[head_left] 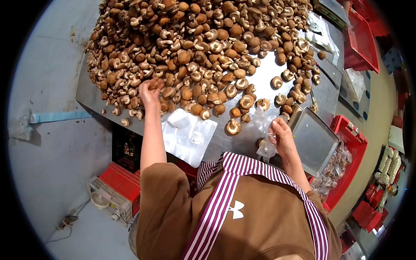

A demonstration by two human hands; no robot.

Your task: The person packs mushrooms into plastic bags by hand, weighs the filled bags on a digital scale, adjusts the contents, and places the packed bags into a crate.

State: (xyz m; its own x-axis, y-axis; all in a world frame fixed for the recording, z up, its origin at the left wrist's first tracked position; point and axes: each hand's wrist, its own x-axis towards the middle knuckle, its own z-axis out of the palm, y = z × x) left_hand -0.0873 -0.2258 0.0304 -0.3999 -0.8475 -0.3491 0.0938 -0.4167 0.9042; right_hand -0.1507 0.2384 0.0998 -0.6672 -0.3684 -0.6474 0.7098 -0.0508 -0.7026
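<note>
A big heap of brown shiitake mushrooms (182, 56) covers the far part of the metal table (225, 145). At the heap's near left edge, my left hand (150, 93) has its fingers closed around a shiitake mushroom (156, 84). My right hand (284, 138) pinches a clear plastic bag (265, 136) by its side, above the table's front edge. The bag hangs crumpled; its contents are hard to make out. Between my hands lies a stack of flat clear bags (190, 135) with a printed label. A few loose mushrooms (233, 127) lie near the bag.
To the right of my right hand is a metal tray (314, 141). Beyond it, a red crate (349, 162) holds filled bags of mushrooms (336, 169). A second red crate (362, 41) and a scale (331, 13) are at the far right. A wall (47, 86) borders the left side.
</note>
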